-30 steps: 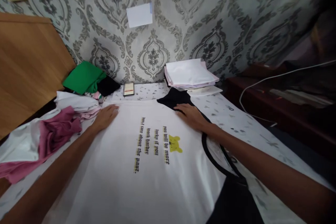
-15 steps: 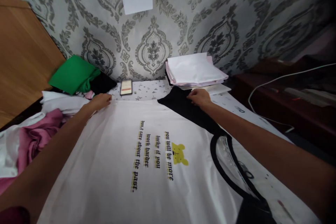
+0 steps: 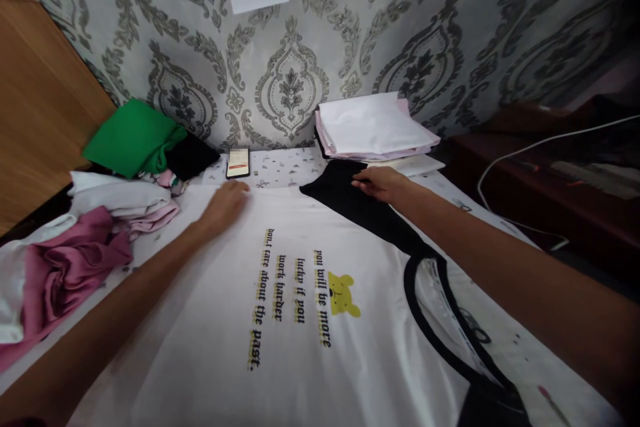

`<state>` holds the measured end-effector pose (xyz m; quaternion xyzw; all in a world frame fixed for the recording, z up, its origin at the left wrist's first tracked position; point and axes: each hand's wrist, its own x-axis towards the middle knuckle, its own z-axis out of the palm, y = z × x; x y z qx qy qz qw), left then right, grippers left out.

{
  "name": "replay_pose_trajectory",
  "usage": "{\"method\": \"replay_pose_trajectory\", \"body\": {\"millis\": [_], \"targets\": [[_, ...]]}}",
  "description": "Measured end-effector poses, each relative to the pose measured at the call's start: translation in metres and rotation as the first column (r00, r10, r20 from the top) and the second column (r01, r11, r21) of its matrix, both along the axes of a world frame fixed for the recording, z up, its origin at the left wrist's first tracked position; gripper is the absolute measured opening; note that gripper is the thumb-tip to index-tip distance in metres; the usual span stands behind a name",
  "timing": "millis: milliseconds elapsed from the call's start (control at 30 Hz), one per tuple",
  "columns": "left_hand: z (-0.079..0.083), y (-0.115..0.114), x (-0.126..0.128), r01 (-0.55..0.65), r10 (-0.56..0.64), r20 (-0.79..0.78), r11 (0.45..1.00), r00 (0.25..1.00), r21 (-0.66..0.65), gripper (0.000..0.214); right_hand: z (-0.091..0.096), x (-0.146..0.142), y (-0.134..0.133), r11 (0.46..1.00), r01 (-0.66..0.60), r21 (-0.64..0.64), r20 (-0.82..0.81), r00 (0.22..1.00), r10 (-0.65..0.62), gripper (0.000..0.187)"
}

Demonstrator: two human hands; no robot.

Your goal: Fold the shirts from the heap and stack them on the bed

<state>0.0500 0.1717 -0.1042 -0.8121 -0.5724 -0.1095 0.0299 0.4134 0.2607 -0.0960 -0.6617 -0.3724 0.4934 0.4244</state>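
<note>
A white T-shirt (image 3: 210, 320) with black sleeves, a black neckband, gothic lettering and a yellow bear print lies spread out sideways, its neck to the right. On its far side edge rests my left hand (image 3: 227, 207), fingers loosely stretched and somewhat blurred, gripping nothing visible. My right hand (image 3: 377, 183) is at the far black sleeve (image 3: 345, 187), thumb and fingers closed on the fabric. The near sleeve (image 3: 493, 407) is partly cut off at the bottom.
A phone (image 3: 238, 163) lies beyond the shirt on the patterned sheet. Folded clothes (image 3: 370, 127) are stacked by the wall. To the left are a green garment (image 3: 133, 140), white cloth and a crumpled pink garment (image 3: 75, 260). A white cable (image 3: 530, 153) runs at the right.
My left hand has left the hem corner and slid right along the shirt's far edge. My right hand stays at the black sleeve. The view has tilted slightly down.
</note>
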Motion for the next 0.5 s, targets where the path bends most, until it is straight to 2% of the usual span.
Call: {"method": "replay_pose_trajectory", "body": {"millis": [67,133,167,233,300,500], "targets": [[-0.013,-0.006,0.02,0.226,-0.222,0.077,0.973,0.972,-0.048,0.036,-0.001,-0.003,-0.003,1.0,-0.006,0.013,-0.053,0.999,0.006,0.034],[-0.021,-0.01,0.032,0.339,-0.329,0.122,0.937,0.936,-0.078,0.042,-0.002,-0.004,-0.008,0.992,0.023,0.123,-0.149,0.989,-0.004,0.035],[-0.022,-0.009,0.035,0.339,-0.327,0.121,0.935,0.937,-0.099,0.045,-0.004,-0.004,-0.011,0.975,0.046,0.216,-0.208,0.978,0.0,0.036],[-0.02,-0.005,0.035,0.289,-0.277,0.096,0.943,0.956,-0.162,0.05,-0.007,-0.004,-0.017,0.905,0.087,0.417,-0.305,0.951,0.049,0.035],[-0.015,0.003,0.032,0.212,-0.204,0.062,0.952,0.977,-0.222,0.052,-0.012,-0.004,-0.019,0.848,0.096,0.522,-0.321,0.943,0.091,0.033],[-0.007,0.013,0.027,0.028,-0.024,0.022,0.97,0.999,-0.241,0.058,-0.03,-0.008,-0.017,0.885,0.087,0.457,-0.265,0.963,0.042,0.028]]}}
